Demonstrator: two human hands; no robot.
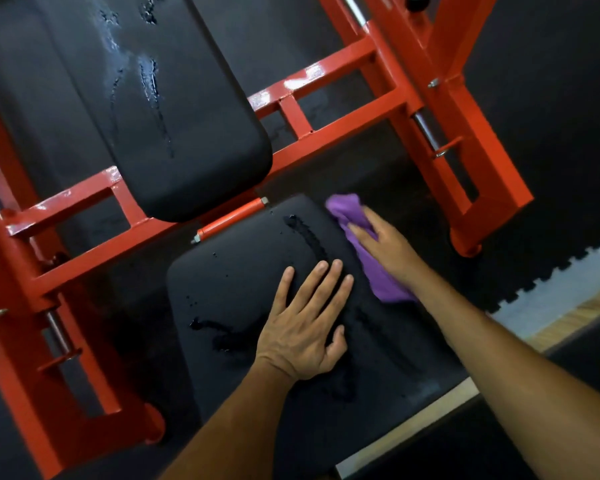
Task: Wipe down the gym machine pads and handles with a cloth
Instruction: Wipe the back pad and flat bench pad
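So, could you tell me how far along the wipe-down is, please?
Nothing looks finished. In hand: the right hand presses the cloth on the seat pad's edge while the left hand rests flat on it. Left: wet streaks on seat pad and back pad.

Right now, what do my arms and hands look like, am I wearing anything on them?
Both forearms are bare as far as the picture shows: no sleeves in view. The left hand and right hand wear no gloves, and no rings, watch or wristband show. Nails are short and unpainted on the left hand.
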